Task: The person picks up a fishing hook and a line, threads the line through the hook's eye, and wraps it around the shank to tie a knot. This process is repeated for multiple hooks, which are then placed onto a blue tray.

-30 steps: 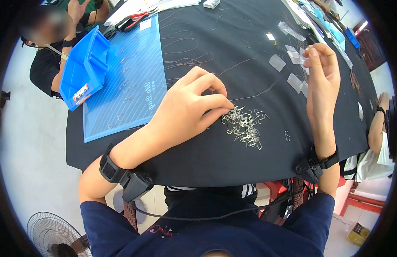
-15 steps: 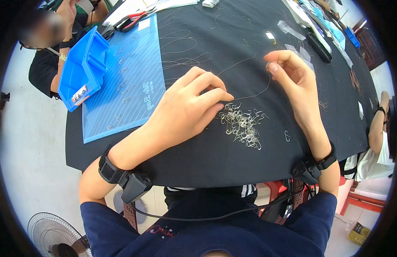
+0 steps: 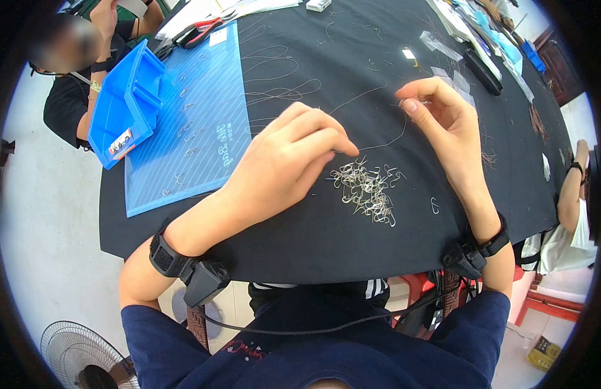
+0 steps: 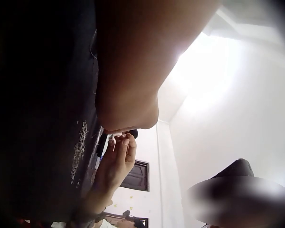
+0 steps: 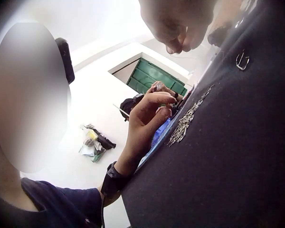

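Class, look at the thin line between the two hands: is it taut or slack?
Slack: the thin line bends in a loose curve between the left hand and right hand.

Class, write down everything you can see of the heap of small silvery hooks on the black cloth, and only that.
The heap of small silvery hooks is a loose, low tangle of curved bends and thin shanks, metallic in look, too jumbled to count. Some parts shine; others look duller. It lies directly on the black cloth, with stray hooks poking out around its edges. One separate hook lies to its right. The left hand's fingertips are close to its far edge; contact cannot be made out.
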### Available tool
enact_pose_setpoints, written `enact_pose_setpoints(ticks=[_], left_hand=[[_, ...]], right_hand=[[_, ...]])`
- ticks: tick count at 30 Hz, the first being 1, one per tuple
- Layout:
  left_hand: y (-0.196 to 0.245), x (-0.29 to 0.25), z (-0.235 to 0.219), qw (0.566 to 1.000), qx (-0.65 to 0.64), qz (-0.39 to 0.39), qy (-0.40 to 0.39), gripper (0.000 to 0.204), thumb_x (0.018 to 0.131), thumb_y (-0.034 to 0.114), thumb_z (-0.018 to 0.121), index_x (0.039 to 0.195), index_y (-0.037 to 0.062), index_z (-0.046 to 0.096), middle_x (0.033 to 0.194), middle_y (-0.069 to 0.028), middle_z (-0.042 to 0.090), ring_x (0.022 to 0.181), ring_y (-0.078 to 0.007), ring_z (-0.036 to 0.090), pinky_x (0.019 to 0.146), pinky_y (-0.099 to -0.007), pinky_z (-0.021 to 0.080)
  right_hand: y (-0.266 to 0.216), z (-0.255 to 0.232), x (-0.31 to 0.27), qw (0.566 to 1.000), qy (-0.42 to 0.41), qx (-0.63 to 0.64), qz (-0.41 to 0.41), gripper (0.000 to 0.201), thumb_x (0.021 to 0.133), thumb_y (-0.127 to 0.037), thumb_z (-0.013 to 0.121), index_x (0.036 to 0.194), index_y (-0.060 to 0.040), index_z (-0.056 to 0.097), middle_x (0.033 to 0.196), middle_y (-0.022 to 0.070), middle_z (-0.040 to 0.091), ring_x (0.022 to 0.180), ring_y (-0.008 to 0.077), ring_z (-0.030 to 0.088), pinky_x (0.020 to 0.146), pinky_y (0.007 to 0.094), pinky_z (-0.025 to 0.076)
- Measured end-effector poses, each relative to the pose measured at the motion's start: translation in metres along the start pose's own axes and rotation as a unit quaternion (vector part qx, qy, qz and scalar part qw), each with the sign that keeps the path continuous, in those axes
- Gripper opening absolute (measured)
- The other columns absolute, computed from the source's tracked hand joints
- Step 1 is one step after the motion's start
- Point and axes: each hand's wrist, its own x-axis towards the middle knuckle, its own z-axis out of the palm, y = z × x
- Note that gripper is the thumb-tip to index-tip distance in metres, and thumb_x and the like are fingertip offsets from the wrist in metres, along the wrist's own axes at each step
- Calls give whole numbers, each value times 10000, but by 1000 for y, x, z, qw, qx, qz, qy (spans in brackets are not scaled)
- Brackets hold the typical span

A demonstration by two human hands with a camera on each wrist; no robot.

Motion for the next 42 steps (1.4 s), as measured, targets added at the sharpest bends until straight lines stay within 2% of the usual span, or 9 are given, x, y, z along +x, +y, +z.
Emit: enact_pose_setpoints(ticks=[9, 12, 15, 18, 22, 25, 31, 34, 42], left_hand=[[-8, -1, -6, 982, 141, -64, 106, 217, 761, -32, 612, 948, 66, 663, 928, -62, 587, 890, -248, 539, 749, -345, 462], [-5, -1, -7, 985, 138, -63, 81, 235, 754, -31, 617, 958, 76, 665, 950, -64, 580, 906, -256, 532, 770, -353, 464], [-2, 0, -7, 996, 85, -26, 11, 367, 760, -43, 607, 1073, 135, 676, 1040, -79, 567, 972, -249, 506, 801, -334, 430], [0, -1, 1, 996, 78, 11, -31, 424, 751, -43, 605, 1103, 184, 676, 1100, -81, 537, 1023, -254, 479, 833, -343, 430], [-2, -4, 3, 989, 119, 33, -86, 473, 742, -42, 598, 1133, 216, 665, 1128, -80, 523, 1047, -269, 471, 892, -363, 428], [-2, -3, 3, 988, 127, 53, -74, 447, 726, -31, 617, 1113, 189, 664, 1118, -75, 526, 1038, -273, 473, 883, -366, 427], [0, 1, -3, 999, 33, -5, -3, 314, 716, 25, 685, 1014, 121, 667, 974, -49, 572, 966, -249, 500, 843, -348, 425], [-5, -1, -3, 999, 27, -18, 4, 314, 720, 45, 700, 1020, 135, 676, 924, -41, 579, 940, -238, 510, 833, -343, 425], [-2, -3, 5, 982, 170, 55, -54, 403, 712, 41, 669, 1078, 209, 676, 1057, -47, 548, 991, -247, 492, 858, -358, 434]], right_hand=[[-2, -2, 0, 1000, 12, -16, 9, 164, 867, -150, 628, 981, -37, 660, 895, 26, 661, 819, 91, 592, 748, 235, 450], [-1, -2, 0, 1000, 19, -14, 5, 168, 867, -160, 632, 979, -38, 660, 892, 27, 660, 819, 85, 588, 742, 233, 448], [-1, -1, 0, 1000, 17, -9, 10, 164, 870, -161, 631, 972, -36, 658, 888, 26, 658, 821, 79, 584, 738, 232, 447], [-1, 0, -1, 1000, 7, -2, 17, 154, 873, -156, 629, 960, -31, 654, 884, 26, 655, 815, 76, 580, 735, 230, 447], [-2, 3, -1, 1000, -8, 2, 12, 137, 875, -137, 623, 947, -23, 647, 878, 24, 652, 803, 75, 576, 734, 228, 447], [-2, 4, -1, 1000, -21, 9, 21, 125, 875, -119, 619, 943, -18, 643, 870, 21, 649, 799, 73, 572, 735, 229, 447], [-5, 5, -1, 999, -37, 4, 29, 114, 873, -100, 615, 940, -11, 639, 870, 28, 648, 811, 83, 574, 749, 235, 452], [-6, 5, -1, 999, -52, -7, 14, 109, 871, -92, 614, 934, -6, 635, 868, 31, 648, 809, 87, 576, 748, 238, 456], [-5, 10, -1, 997, -71, -22, -13, 92, 857, -67, 618, 925, -6, 630, 863, 30, 649, 785, 86, 583, 727, 242, 469]])
